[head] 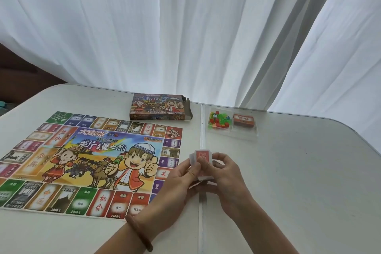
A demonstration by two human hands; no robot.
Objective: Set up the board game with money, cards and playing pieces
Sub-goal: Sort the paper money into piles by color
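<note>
Hands: left hand point(181, 173) and right hand point(224, 171) both pinch small red-and-white paper money stack point(203, 158), top note "10…". Colourful paper game board point(86, 163) reads "大富翁", "新疆之旅".

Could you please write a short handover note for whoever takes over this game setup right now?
Left hand and right hand: both hold a small stack of play money above the table, just right of the board.
Board: unfolded flat on the left.
Box: behind the board, end flap open.
Clear tray: far right, holding coloured pieces and a card deck in separate compartments.
Done: board laid out.
Left: lay out the money, cards and pieces.
</note>
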